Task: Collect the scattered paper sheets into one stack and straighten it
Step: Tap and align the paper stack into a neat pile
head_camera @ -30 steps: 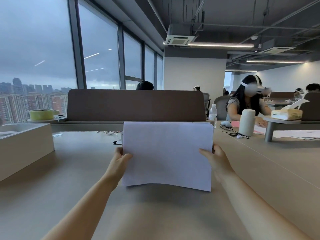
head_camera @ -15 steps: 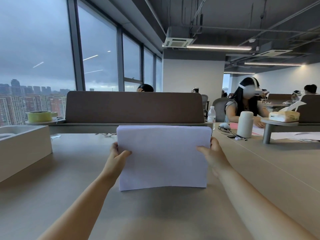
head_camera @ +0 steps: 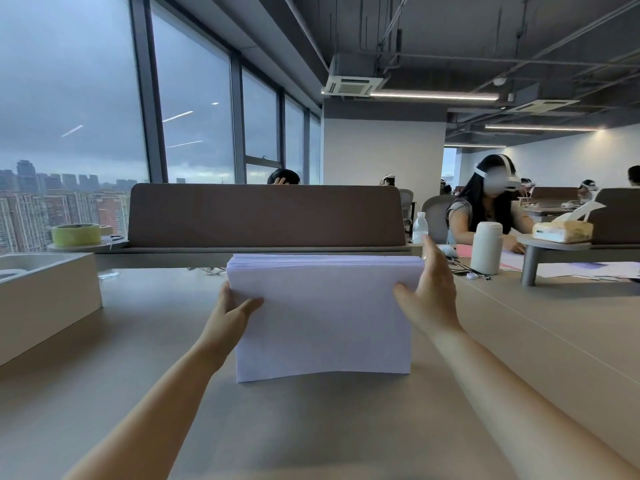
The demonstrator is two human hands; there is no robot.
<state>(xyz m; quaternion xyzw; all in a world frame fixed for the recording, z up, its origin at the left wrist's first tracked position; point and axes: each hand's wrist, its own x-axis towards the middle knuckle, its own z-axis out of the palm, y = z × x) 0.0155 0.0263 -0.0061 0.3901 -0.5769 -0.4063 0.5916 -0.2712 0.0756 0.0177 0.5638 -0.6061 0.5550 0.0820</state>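
A stack of white paper sheets stands on its long lower edge on the grey desk, directly in front of me. Its top edge shows several sheet edges, fairly even. My left hand grips the stack's left side, thumb on the near face and fingers behind. My right hand lies flat against the right side, fingers straight and pointing up, thumb on the near face. The bottom edge bows up slightly in the middle.
A beige box sits at the left. A brown divider panel runs behind the stack. At the right are a white bottle, a water bottle, cables, a small stand with a tissue pack, and a seated person.
The stack has dropped from tilted and raised to upright with its lower edge on the desk. My right hand has loosened from a grip to a flat hand against the side.
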